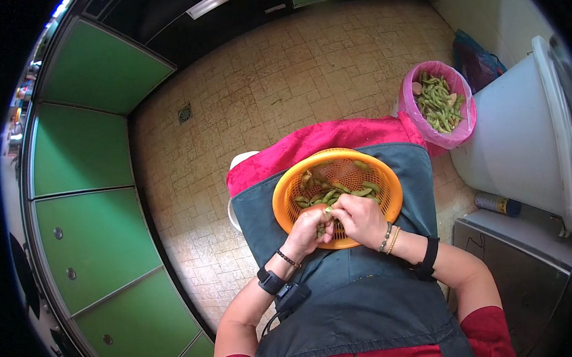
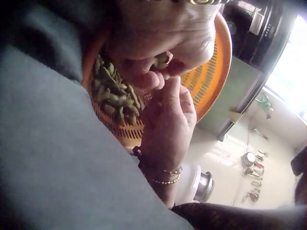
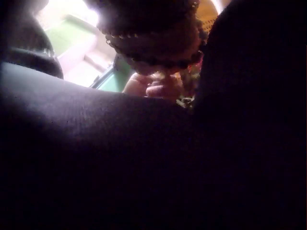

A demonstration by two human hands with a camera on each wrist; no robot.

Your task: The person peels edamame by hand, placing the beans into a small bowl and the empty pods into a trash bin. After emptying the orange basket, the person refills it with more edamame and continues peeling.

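An orange plastic colander (image 1: 395, 202) sits on the person's lap, with green edamame pods (image 1: 337, 192) lying in it. Over its near rim, the left hand (image 1: 310, 230) has its fingers curled around several edamame pods; their ends (image 2: 162, 60) show between the fingers in the left wrist view. The right hand (image 1: 362, 221) meets it from the other side, thumb and forefinger pinching at a pale green pod (image 1: 327, 210) held between both hands. Much of that pod is hidden by the fingers. The right wrist view is mostly dark, showing a few lit fingers (image 3: 160, 88).
A dark apron (image 1: 268, 211) covers the lap. To the right, a pink-lined bin (image 1: 468, 116) holds many pods, beside a large white tub (image 1: 514, 130). A spray can (image 1: 496, 204) lies near a grey cabinet (image 1: 513, 258). Green cupboards (image 1: 97, 231) line the left side.
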